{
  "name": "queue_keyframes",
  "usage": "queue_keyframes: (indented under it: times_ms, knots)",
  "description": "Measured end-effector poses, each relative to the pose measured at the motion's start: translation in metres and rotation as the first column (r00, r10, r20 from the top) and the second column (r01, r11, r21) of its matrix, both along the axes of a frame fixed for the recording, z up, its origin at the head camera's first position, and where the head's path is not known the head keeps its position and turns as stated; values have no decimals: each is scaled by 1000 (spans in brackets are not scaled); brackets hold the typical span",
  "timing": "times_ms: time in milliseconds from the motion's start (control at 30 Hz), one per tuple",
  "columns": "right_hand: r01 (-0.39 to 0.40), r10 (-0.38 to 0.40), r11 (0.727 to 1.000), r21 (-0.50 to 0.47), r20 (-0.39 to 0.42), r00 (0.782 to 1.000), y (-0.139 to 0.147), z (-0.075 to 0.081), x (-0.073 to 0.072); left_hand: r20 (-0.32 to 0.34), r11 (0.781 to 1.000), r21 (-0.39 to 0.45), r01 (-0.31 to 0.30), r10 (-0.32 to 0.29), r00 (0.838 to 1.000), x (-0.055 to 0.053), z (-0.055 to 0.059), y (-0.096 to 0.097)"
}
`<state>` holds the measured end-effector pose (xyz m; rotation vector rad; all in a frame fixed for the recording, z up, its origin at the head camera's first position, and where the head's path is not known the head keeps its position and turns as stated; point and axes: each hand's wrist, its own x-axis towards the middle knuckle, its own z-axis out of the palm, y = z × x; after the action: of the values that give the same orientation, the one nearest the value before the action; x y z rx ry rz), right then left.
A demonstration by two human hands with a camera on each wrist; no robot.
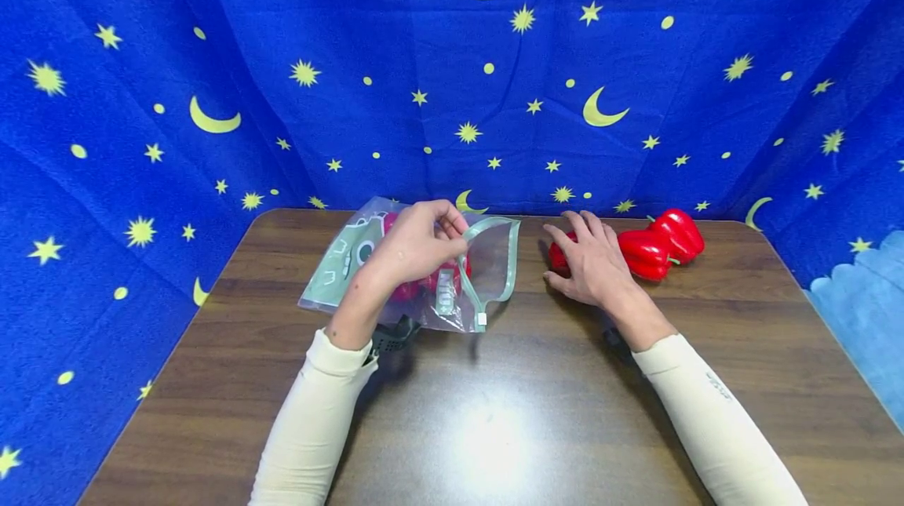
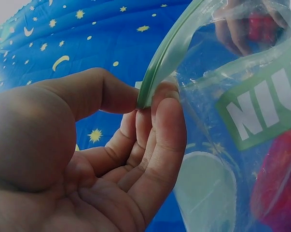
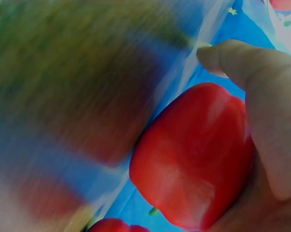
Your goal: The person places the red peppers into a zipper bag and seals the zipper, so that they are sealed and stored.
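Note:
My left hand (image 1: 417, 243) pinches the green rim of a clear zip bag (image 1: 346, 274) between thumb and fingers. The bag's mouth gapes toward the right, its white slider (image 1: 482, 319) at the near corner. Red things (image 1: 406, 290) show through the plastic, partly behind the hand. My right hand (image 1: 589, 259) is spread over a red bell pepper (image 3: 193, 154), most of which it hides in the head view. In the right wrist view the thumb (image 3: 232, 60) extends alongside that pepper, uncurled. Whether the fingers touch it, I cannot tell.
Two more red bell peppers, a nearer one (image 1: 644, 255) and a farther one (image 1: 679, 234), lie just right of the right hand. A wooden table (image 1: 565, 412) carries everything. Behind it hangs a blue curtain (image 1: 395, 35) with yellow moons and stars.

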<state>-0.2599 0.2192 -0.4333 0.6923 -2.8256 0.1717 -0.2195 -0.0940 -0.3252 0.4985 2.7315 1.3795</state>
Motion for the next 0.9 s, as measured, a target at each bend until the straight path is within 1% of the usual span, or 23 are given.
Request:
queue_keyframes:
  times_ms: [167,267,467,733,900]
  knots:
    - [16,-17,1000,6,45,999,-1,1,1,8,1000,7,1,-1,1000,0,-1,-1]
    - [18,-19,1000,16,58,998,-1,2,1,4,1000,5,2,-2,1000,0,-1,-1]
    - [0,0,1000,4,53,999,1,5,3,-8,1000,1,3,-3,1000,0,0,-1]
    - [-16,17,1000,-24,40,999,1,12,6,-1,1000,4,0,0,1000,0,-1,-2]
    - [-18,18,999,-37,15,1000,1,18,10,7,1000,10,-1,1,1000,0,0,-2]
